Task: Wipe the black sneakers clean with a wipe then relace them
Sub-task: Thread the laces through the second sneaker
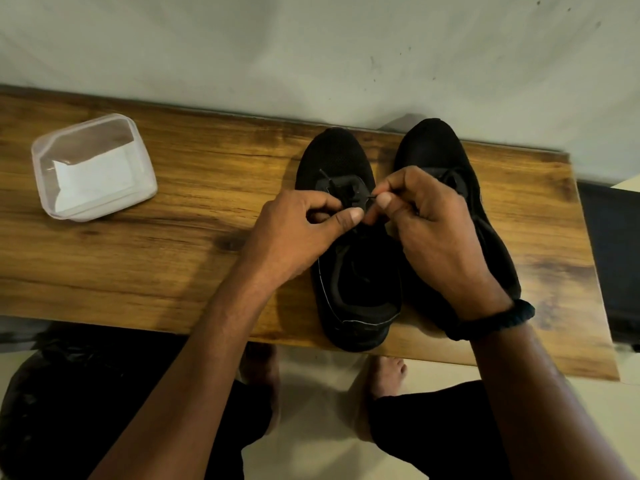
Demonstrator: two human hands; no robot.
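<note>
Entry, head view. Two sneakers stand side by side on a brown wood-grain bench top [173, 244], toes toward the pale wall, heels toward the person. They sit on the right half of the board and touch along their inner sides.

Left black mesh sneaker [332, 157]: its heel reaches the near edge of the board. The tongue is exposed, and a thin black shoelace [349, 194] shows only at the eyelets nearest the toe.

Right black mesh sneaker [433, 143]: its toe slightly overhangs the far edge, and its middle is largely hidden behind the right hand. We cannot tell how far it is laced.

Left hand [294, 233]: fingers curled, with thumb and forefinger pinching at the lacing of the left sneaker. Whether lace or eyelet edge lies between them, we cannot tell.

Right hand [433, 223]: fingers curled, thumb and forefinger pinching the thin end of the shoelace just above the left sneaker's tongue. The two thumbs are nearly touching. A black braided wristband [491, 322] circles this wrist.

A clear square plastic tub [45, 150] sits at the left end of the board, well apart from the sneakers. It holds a folded white wipe [93, 178].

Below the board we see the person's bare foot [388, 372] on a light floor.
</note>
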